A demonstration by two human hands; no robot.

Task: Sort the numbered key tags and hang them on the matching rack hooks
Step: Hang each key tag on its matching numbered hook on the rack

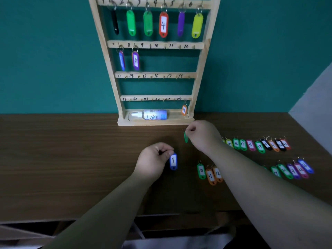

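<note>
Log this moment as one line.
left hand: pinches blue tag 9 | right hand: pinches green tag | hook 9: empty | rack: hooks 1-8, 24 occupied

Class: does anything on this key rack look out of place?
A bottle lies on its side in the tray of the rack; it is no key tag. Tag 24 hangs alone on the bottom row.

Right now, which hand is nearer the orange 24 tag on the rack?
Right. The right hand sits just below the orange 24 tag; the left hand is farther down and left.
</note>
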